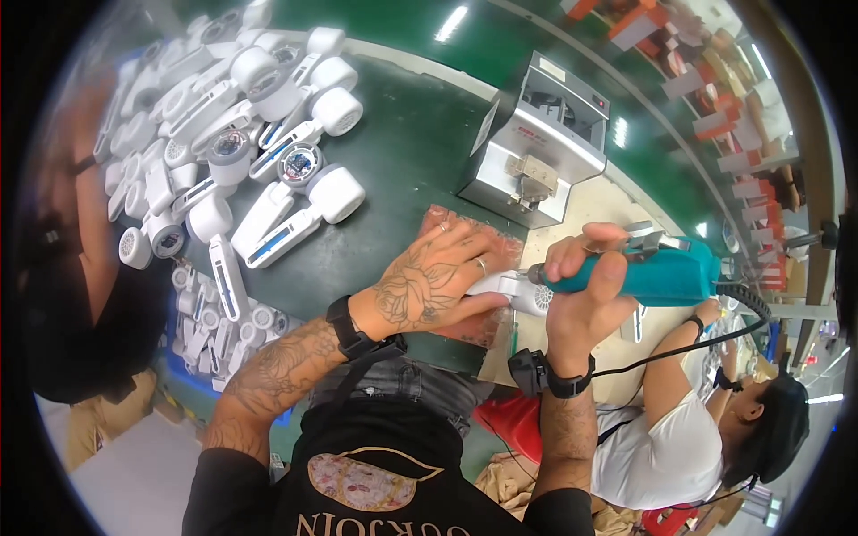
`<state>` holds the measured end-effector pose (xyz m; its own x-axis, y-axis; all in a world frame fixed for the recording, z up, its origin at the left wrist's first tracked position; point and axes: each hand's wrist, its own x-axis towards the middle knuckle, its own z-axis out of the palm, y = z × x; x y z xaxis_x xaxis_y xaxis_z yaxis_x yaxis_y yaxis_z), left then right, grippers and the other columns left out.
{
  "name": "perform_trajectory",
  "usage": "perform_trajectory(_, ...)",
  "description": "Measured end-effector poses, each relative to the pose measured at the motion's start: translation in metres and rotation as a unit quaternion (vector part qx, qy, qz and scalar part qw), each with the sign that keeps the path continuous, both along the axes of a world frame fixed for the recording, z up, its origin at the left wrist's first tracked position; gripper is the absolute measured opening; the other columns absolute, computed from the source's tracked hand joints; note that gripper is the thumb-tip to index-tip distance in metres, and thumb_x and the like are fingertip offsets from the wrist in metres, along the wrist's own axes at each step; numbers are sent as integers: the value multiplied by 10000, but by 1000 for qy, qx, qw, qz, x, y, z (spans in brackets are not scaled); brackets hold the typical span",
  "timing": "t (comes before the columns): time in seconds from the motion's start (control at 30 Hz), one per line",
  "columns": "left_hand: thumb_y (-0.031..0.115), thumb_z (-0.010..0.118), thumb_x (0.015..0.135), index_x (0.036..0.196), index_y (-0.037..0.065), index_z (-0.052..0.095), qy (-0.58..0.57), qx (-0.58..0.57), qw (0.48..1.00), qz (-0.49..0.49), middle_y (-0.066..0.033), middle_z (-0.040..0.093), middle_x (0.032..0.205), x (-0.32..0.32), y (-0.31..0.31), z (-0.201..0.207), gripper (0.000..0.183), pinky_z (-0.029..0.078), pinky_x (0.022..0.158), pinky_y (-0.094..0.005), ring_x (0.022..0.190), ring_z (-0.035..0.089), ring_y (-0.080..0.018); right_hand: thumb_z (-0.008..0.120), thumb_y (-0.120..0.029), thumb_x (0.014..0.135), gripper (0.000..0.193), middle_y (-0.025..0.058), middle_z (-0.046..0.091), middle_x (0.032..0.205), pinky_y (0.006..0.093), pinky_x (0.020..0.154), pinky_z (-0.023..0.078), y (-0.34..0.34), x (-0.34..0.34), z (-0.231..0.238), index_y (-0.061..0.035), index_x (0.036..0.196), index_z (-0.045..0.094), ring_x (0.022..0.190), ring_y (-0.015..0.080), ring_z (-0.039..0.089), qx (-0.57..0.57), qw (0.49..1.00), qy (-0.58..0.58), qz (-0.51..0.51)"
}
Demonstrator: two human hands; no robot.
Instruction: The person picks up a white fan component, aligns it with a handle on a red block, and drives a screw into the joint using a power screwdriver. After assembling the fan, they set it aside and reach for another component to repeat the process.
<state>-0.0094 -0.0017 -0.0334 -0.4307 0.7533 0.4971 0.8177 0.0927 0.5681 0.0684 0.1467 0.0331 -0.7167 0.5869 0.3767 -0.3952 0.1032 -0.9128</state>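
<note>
At the right side of the reddish mat (474,332), a white handheld fan (503,286) is gripped between the thumb and fingers of the left hand (433,281). A teal electric screwdriver (666,277) is clasped in the right hand (585,295), its tip pointed at the fan; contact cannot be told. Left of the mat, similar white fans (206,112) are heaped on the green bench (393,134); beyond it, a grey metal machine (532,138) is placed.

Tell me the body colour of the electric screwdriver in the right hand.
Teal; the electric screwdriver in the right hand shows best in the head view.
</note>
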Motion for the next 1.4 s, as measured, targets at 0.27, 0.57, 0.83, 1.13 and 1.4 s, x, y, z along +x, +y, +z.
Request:
perform_trajectory(0.27,376,748,837,1170,107,674,-2,-11,1000,4,-84,620,1144,0,1,-2,434,466,947,-450,1063,569,-312,660,-417,966,426,52,481,656,315,500,407,0,-5,-10,-19,932,510,540,164,476,2,999,27,31)
perform_trajectory(0.57,400,711,864,1147,86,661,16,-34,999,6,-93,604,1129,1,1,2,426,449,968,-447,1082,549,-309,656,-380,975,399,65,487,652,322,517,424,3,-7,-15,-24,920,486,540,175,483,-24,998,17,51)
perform_trajectory(0.83,374,664,896,1191,93,648,11,-11,1000,8,-100,598,1136,2,-5,-2,408,432,993,-460,1101,541,-311,559,-339,1030,366,61,520,710,309,591,451,3,-39,17,27,1044,561,631,180,541,-2,1000,9,-7)
perform_trajectory(1.13,251,613,892,1208,101,647,-19,-24,999,-26,-92,602,1126,4,-5,1,351,439,986,-444,1090,544,-303,567,-290,1031,332,59,526,688,303,585,458,14,-79,5,2,880,530,631,174,552,36,999,14,-20)
perform_trajectory(1.4,259,643,870,1181,94,657,0,15,1000,10,-104,613,1126,2,-1,-5,352,468,947,-453,1075,564,-321,621,-424,990,420,48,493,657,298,537,413,-4,-2,13,-9,1016,564,557,167,494,-25,1000,1,-10)
